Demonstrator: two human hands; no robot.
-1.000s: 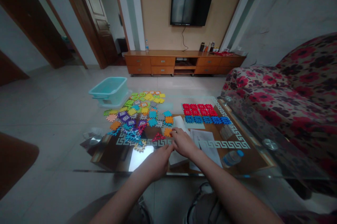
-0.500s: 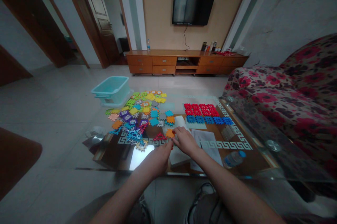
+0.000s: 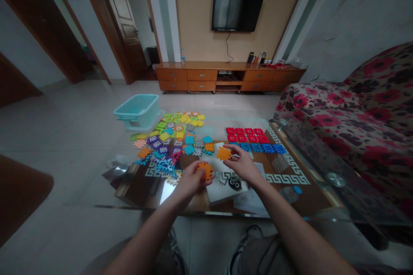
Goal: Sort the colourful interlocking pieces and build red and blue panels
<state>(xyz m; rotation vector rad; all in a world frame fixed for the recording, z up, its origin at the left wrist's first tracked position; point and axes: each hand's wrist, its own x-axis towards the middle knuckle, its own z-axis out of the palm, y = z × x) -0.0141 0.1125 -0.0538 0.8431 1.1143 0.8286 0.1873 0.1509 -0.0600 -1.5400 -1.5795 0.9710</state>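
My left hand [image 3: 191,178] is closed around an orange toothed puzzle tile [image 3: 205,170], held just above the glass table [image 3: 309,199]. My right hand [image 3: 242,165] pinches a second orange tile [image 3: 223,153], raised a little higher and to the right. A heap of mixed coloured tiles [image 3: 170,139] lies beyond my left hand. Past my right hand, red tiles [image 3: 245,134] sit joined in a block, with a row of blue tiles [image 3: 262,147] in front of them.
White sheets of paper [image 3: 226,189] and a small black object [image 3: 235,184] lie under my hands. A water bottle [image 3: 291,193] lies at the right. A teal plastic bin [image 3: 138,111] stands on the floor, a floral sofa [image 3: 348,115] is to the right.
Both hands were low on the table, picking at the pile's near edge. Now each has lifted up with an orange tile, and the two tiles are held apart.
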